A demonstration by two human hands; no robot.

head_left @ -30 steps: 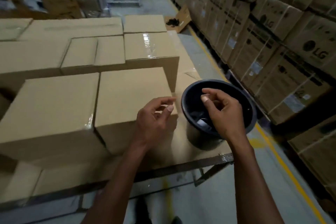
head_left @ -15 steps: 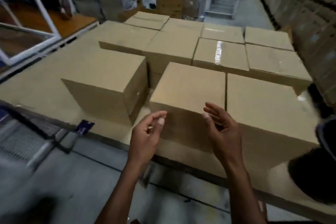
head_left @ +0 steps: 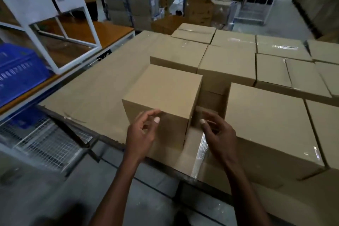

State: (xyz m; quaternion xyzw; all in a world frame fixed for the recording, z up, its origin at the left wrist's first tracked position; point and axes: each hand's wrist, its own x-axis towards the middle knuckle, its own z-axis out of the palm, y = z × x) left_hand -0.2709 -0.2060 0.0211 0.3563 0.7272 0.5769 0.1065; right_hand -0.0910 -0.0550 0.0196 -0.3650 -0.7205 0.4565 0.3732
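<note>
A plain brown cardboard box (head_left: 165, 90) stands alone near the front edge of a cardboard-covered platform (head_left: 102, 86). My left hand (head_left: 142, 134) hovers in front of the box's near face, fingers loosely curled, holding nothing. My right hand (head_left: 218, 135) hangs just right of that box, in the gap before a larger taped box (head_left: 267, 121), fingers relaxed and empty. Neither hand clearly touches a box.
Several more sealed boxes (head_left: 231, 60) fill the platform behind and to the right. A white shelf frame (head_left: 60, 24) and a blue crate (head_left: 16, 71) stand at left, with a wire mesh rack (head_left: 45, 141) below. People and stacked cartons (head_left: 139, 3) are at the far end.
The view swung left, away from the black bucket and along the row of boxes. Both hands stayed raised and empty, and now sit either side of the lone box's near right corner.
</note>
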